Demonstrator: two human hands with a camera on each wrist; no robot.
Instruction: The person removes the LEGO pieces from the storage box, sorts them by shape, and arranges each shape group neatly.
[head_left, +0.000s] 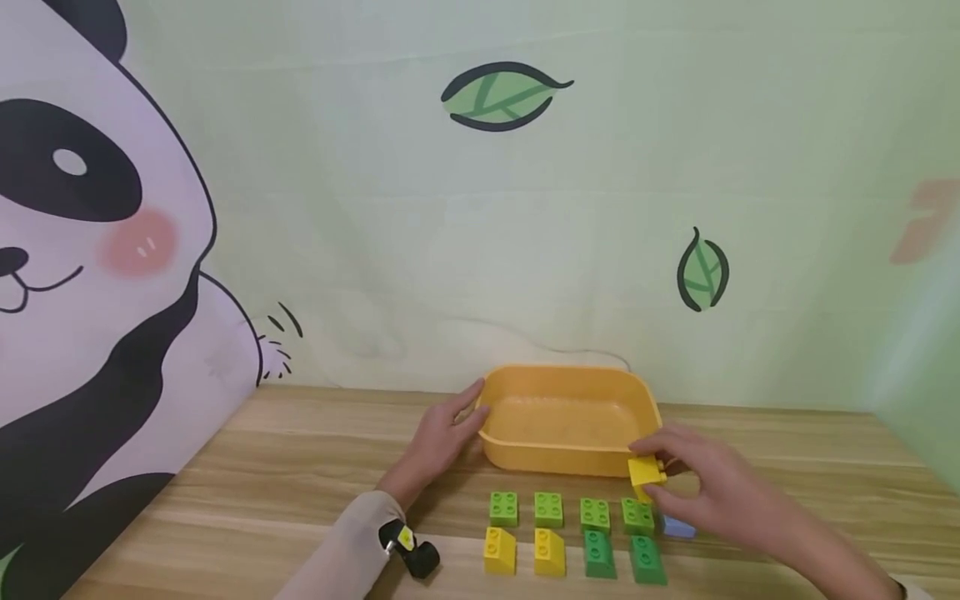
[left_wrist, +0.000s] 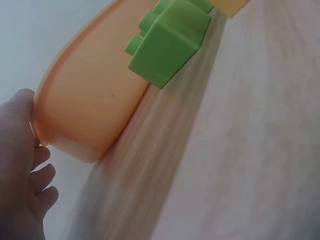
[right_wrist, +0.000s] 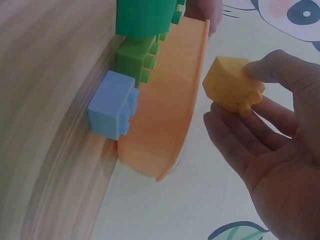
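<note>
My right hand [head_left: 720, 479] pinches a yellow toy brick [head_left: 645, 475] between thumb and fingers, just off the front right corner of the orange plastic basin [head_left: 555, 461]. The brick is raised above the table, with its studs turned toward the palm [right_wrist: 232, 82]. At the basin's left end, my left hand [head_left: 438, 437] holds the side near the rim. Directly in front of the basin stands a row of light green square bricks [head_left: 548, 509]. Nearer me sit two yellow sloped bricks [head_left: 499, 551] and two dark green sloped bricks [head_left: 598, 554].
A blue brick [right_wrist: 111, 107] rests at the right end of the light green row, partly hidden by my right hand in the head view. The wooden table [head_left: 300, 467] meets a printed curtain [head_left: 360, 208] behind the basin. The basin's visible floor is bare.
</note>
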